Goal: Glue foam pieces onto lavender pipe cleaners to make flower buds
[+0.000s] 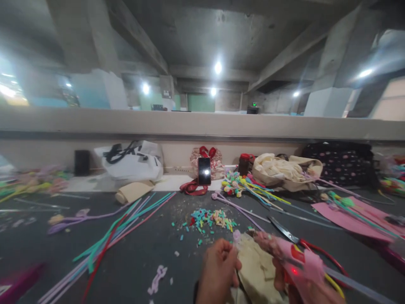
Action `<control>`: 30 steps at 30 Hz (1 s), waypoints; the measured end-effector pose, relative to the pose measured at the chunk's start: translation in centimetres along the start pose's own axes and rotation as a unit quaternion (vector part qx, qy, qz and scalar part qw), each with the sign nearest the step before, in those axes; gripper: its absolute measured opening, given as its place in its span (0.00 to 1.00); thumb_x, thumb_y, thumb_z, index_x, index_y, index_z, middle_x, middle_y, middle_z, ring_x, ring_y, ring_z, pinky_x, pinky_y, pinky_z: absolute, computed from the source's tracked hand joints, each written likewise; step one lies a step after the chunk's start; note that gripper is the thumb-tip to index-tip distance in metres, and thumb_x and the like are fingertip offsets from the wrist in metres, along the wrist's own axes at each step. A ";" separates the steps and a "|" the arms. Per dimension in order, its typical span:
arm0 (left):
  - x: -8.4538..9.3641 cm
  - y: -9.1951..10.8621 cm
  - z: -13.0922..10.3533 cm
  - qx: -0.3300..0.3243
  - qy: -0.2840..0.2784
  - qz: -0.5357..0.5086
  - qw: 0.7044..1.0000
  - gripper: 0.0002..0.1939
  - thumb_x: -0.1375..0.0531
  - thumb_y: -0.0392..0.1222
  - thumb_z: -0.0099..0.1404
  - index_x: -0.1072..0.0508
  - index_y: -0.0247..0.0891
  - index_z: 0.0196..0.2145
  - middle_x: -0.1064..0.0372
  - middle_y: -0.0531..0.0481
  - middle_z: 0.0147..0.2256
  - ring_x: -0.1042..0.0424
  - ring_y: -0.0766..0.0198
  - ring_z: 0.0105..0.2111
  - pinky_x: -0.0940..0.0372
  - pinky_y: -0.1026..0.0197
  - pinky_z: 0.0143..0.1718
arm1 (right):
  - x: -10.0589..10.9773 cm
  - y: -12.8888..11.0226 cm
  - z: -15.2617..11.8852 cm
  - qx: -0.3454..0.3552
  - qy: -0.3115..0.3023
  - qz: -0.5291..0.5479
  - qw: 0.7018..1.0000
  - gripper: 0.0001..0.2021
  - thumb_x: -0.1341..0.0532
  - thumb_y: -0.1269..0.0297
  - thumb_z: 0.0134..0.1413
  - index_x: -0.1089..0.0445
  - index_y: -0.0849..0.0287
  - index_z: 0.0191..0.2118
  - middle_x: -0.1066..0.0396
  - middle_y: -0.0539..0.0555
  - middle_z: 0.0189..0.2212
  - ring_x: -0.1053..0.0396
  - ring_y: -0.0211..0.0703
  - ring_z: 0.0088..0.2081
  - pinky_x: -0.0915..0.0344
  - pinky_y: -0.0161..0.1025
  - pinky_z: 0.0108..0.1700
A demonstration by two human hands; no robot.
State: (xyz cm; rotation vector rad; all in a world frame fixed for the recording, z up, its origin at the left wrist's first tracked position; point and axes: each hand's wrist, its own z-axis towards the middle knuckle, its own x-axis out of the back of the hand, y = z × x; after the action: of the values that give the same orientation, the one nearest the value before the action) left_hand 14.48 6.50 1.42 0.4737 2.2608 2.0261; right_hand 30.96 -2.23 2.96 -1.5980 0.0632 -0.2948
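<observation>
My left hand (217, 270) is closed in a pinch, holding a small lilac piece (236, 236) at its fingertips; the piece is too small to make out fully. A pink hot glue gun (297, 259) with a red light and a clear glue stick (357, 280) behind it is gripped in my right hand (280, 272). Its nozzle points left toward the lilac piece, apart from it. Between my hands lies a crumpled beige cloth (257, 268). Scissors (286, 231) with red handles lie just beyond the glue gun, partly hidden by it.
Small cut coloured bits (205, 219) lie scattered mid-table. Long thin coloured stems (117, 230) spread at left, and a bunch with round heads (236, 183) lies farther back. A phone (204, 171) stands upright ahead. Bags (133, 162) line the back, and a pink sheet (357, 219) is at right.
</observation>
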 end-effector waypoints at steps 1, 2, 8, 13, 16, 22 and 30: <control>0.1 0.0 -0.3 -0.005 -0.005 0.024 1.000 0.07 0.51 0.41 0.53 0.37 0.36 0.23 0.35 0.56 0.15 0.42 0.73 0.08 0.53 0.71 0.10 | -0.3 -0.2 0.1 -0.004 0.004 -0.006 1.000 0.29 0.43 0.42 0.33 0.28 0.59 0.38 0.28 0.53 0.18 0.36 0.40 0.13 0.41 0.32 0.13; 0.3 0.0 -0.5 -0.012 -0.012 0.048 0.999 0.07 0.51 0.40 0.53 0.37 0.36 0.23 0.35 0.56 0.15 0.42 0.73 0.08 0.52 0.70 0.10 | -0.5 -0.3 0.3 -0.007 0.009 -0.011 1.000 0.26 0.43 0.44 0.34 0.27 0.58 0.37 0.28 0.51 0.17 0.36 0.40 0.13 0.40 0.32 0.14; 2.3 0.4 -1.9 -0.121 0.016 0.209 0.970 0.09 0.50 0.39 0.54 0.33 0.37 0.20 0.32 0.54 0.17 0.36 0.69 0.15 0.47 0.68 0.17 | -1.8 -0.6 1.6 0.000 0.019 -0.057 0.998 0.13 0.42 0.52 0.39 0.25 0.54 0.24 0.33 0.48 0.10 0.31 0.46 0.18 0.35 0.37 0.22; 3.2 0.9 -3.6 -0.163 0.057 0.291 0.941 0.11 0.51 0.38 0.56 0.32 0.38 0.22 0.31 0.53 0.19 0.34 0.68 0.19 0.49 0.68 0.20 | -3.5 -0.9 1.1 0.054 0.007 -0.064 0.996 0.14 0.41 0.49 0.37 0.27 0.54 0.17 0.30 0.50 0.13 0.29 0.52 0.31 0.33 0.39 0.30; 3.5 1.0 -4.2 -0.167 0.062 0.325 0.929 0.11 0.52 0.37 0.58 0.32 0.39 0.23 0.30 0.53 0.20 0.34 0.68 0.19 0.49 0.68 0.21 | -4.4 -1.2 0.9 0.114 -0.004 -0.058 0.992 0.14 0.37 0.49 0.29 0.27 0.55 0.19 0.27 0.51 0.19 0.30 0.55 0.36 0.33 0.41 0.36; 4.1 0.8 -4.5 -0.166 0.068 0.388 0.904 0.10 0.52 0.35 0.59 0.31 0.40 0.26 0.29 0.52 0.22 0.31 0.67 0.22 0.48 0.68 0.22 | -6.0 -1.6 0.1 0.132 -0.005 -0.052 0.990 0.09 0.36 0.59 0.34 0.27 0.58 0.25 0.26 0.53 0.26 0.30 0.54 0.37 0.35 0.43 0.39; 4.3 0.9 -4.8 -0.175 0.087 0.473 0.859 0.09 0.51 0.35 0.58 0.32 0.42 0.26 0.28 0.53 0.21 0.28 0.64 0.23 0.48 0.67 0.21 | -7.2 -1.4 0.2 0.124 -0.022 -0.043 0.991 0.07 0.42 0.66 0.44 0.27 0.55 0.23 0.26 0.51 0.21 0.29 0.50 0.32 0.34 0.41 0.39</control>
State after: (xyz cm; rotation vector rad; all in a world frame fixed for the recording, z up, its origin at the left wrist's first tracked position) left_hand 9.39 3.17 3.52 1.6693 1.7846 2.8981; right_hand 23.87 -0.40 3.28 -1.3610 -0.0737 -0.3214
